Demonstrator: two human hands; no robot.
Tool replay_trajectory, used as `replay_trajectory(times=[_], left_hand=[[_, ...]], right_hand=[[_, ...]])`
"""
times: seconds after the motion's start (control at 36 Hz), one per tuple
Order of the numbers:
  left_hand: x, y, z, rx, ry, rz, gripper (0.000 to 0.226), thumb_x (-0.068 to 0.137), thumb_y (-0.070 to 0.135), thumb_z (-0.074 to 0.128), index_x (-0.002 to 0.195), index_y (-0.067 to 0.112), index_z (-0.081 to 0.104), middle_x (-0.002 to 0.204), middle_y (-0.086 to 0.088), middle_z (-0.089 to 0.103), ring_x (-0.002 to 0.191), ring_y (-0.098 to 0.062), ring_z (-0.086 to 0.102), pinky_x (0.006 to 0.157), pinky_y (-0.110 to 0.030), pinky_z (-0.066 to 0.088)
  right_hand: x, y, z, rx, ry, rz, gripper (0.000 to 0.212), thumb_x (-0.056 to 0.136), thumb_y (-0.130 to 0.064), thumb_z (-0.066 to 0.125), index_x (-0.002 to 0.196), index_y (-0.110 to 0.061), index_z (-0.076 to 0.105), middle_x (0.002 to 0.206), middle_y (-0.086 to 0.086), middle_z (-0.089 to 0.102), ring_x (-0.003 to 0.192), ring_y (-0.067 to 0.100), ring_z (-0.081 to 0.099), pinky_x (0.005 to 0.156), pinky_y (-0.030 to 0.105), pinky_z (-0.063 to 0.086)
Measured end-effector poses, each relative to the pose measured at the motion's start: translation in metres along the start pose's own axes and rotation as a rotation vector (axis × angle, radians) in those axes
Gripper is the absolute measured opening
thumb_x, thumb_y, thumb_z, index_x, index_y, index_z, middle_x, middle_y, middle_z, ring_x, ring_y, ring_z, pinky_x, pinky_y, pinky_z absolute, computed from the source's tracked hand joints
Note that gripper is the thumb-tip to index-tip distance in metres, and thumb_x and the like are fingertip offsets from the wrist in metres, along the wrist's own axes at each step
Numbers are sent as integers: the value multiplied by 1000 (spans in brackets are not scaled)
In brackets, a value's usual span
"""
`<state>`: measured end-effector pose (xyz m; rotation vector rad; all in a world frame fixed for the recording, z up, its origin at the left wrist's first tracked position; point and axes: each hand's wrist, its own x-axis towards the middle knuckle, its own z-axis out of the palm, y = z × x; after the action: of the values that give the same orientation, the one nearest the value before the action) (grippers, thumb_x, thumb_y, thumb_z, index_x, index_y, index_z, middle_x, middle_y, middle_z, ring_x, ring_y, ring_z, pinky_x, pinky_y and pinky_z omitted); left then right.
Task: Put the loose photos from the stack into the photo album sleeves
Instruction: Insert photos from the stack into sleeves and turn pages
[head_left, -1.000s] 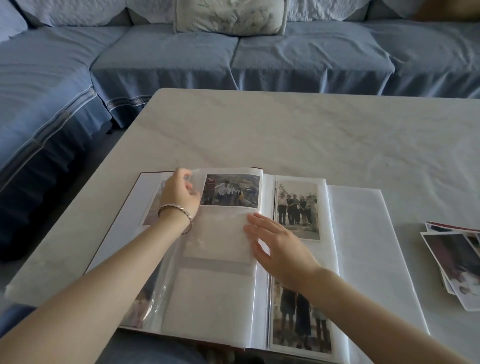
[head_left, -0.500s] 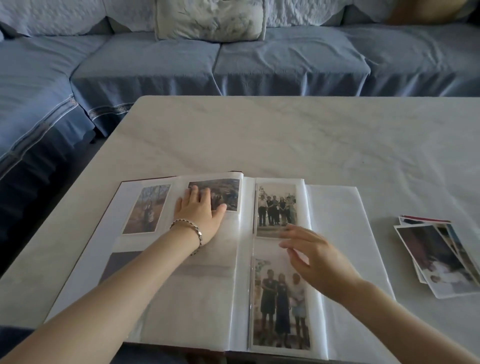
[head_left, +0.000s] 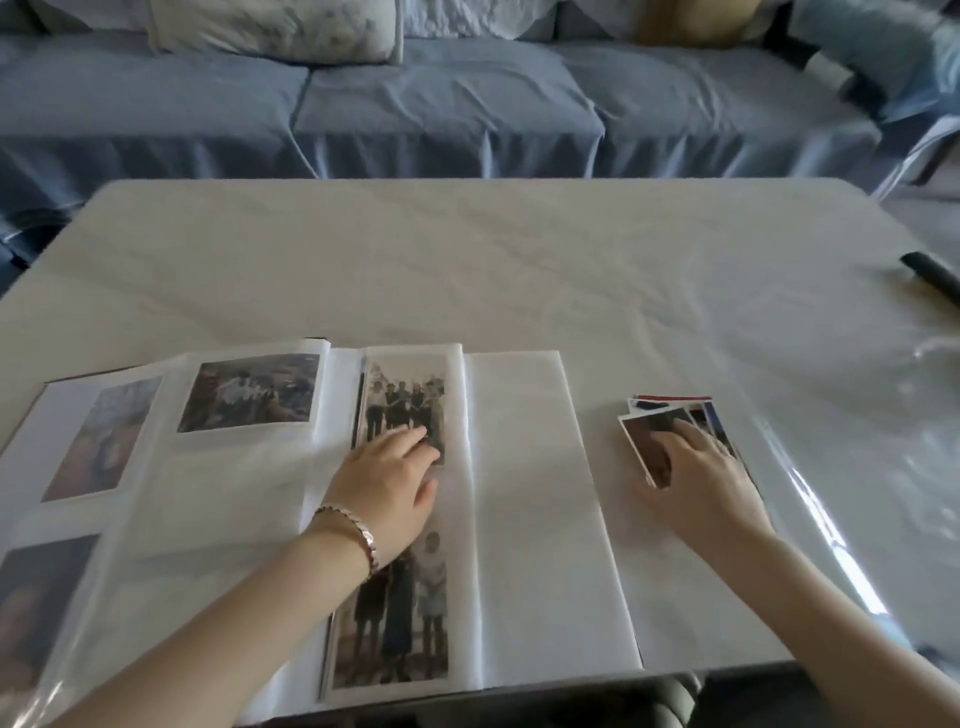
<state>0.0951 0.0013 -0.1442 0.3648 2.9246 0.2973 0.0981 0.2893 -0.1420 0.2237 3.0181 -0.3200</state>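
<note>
1. Along the left edge, the open photo album with white pages and clear plastic sleeves is cut off. Its lower-left print is dark and blurred, and glare veils the turned sleeve.
2. The left hand, wearing a silver link bracelet, lies flat on the middle page with its fingers straight. Its fingertips touch the upper group portrait, and the wrist hides the top of the lower portrait.
3. The right hand covers much of the fanned stack of loose glossy photos, which lies on the table near the album's right edge. The fingers rest on the top print with the thumb at its near corner — whether it pinches the print, I cannot tell.
4. The pale marble-patterned table wears a clear, shiny cover. A slim black object is cut off at the right edge — too little shows to identify it.
5. Behind the table stands a blue slip-covered sofa with a pale floral cushion.
</note>
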Motion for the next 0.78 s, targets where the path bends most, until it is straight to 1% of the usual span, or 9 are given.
replay_trajectory(times=[0.11, 0.22, 0.39, 0.47, 0.53, 0.61, 0.69, 0.72, 0.78], left_hand=[[0, 3, 0, -6, -16, -31, 43, 98, 33, 37, 140, 27, 38, 153, 9, 23, 141, -9, 17, 113, -26, 14], [-1, 1, -1, 12, -34, -40, 44, 97, 34, 38, 141, 29, 37, 153, 10, 22, 141, -8, 17, 113, -25, 14], [-1, 1, -3, 4, -33, -43, 43, 97, 34, 38, 140, 30, 37, 153, 12, 22, 140, -7, 17, 113, -24, 14], [-1, 1, -3, -16, -33, -49, 41, 97, 34, 40, 138, 29, 40, 152, 12, 25, 140, -7, 19, 113, -24, 15], [-1, 2, -4, -69, -19, -52, 38, 96, 31, 43, 134, 27, 47, 150, 11, 30, 138, -8, 24, 112, -24, 17], [-1, 8, -7, -254, 53, -43, 30, 94, 25, 51, 123, 19, 59, 137, 7, 48, 127, -5, 40, 103, -14, 25], [-3, 19, -14, -545, 76, -81, 25, 92, 28, 55, 112, 18, 64, 106, 17, 60, 92, 12, 51, 77, 4, 34], [-2, 23, -18, -685, 44, -116, 24, 90, 31, 56, 108, 17, 65, 98, 18, 61, 86, 11, 54, 71, 4, 38], [-3, 30, -25, -1067, -92, -198, 32, 84, 37, 56, 100, 12, 66, 94, 6, 69, 86, -7, 66, 71, -8, 50]], right_hand=[[4, 12, 5, -103, -32, 80, 38, 85, -45, 53, 110, -18, 58, 116, 1, 56, 111, 24, 51, 84, 30, 40], [3, 15, 8, -118, 35, 44, 28, 91, -40, 44, 96, -20, 62, 101, -3, 62, 95, 21, 57, 65, 25, 34], [1, 17, 4, -28, 23, 51, 28, 96, -34, 40, 95, -18, 63, 96, 0, 64, 85, 27, 55, 63, 28, 38], [0, 15, -1, -9, 16, 88, 30, 98, -27, 37, 89, -14, 63, 84, 5, 62, 71, 27, 47, 62, 29, 41], [0, 13, -6, -57, 11, 77, 23, 96, -20, 41, 90, -16, 62, 81, 2, 60, 70, 26, 47, 61, 29, 41], [-6, 3, -11, -21, 218, -53, 14, 86, -1, 55, 94, -8, 65, 87, 8, 68, 69, 31, 59, 56, 27, 37], [-16, -22, -14, 160, 535, -330, 17, 72, 10, 62, 85, 4, 71, 86, 17, 72, 72, 35, 70, 56, 37, 54], [-18, -32, -14, 184, 586, -433, 16, 72, 7, 62, 85, 5, 72, 88, 18, 72, 76, 35, 70, 59, 42, 57], [-23, -53, -14, 222, 581, -574, 15, 74, 2, 64, 86, 3, 73, 93, 15, 72, 84, 31, 70, 68, 42, 58]])
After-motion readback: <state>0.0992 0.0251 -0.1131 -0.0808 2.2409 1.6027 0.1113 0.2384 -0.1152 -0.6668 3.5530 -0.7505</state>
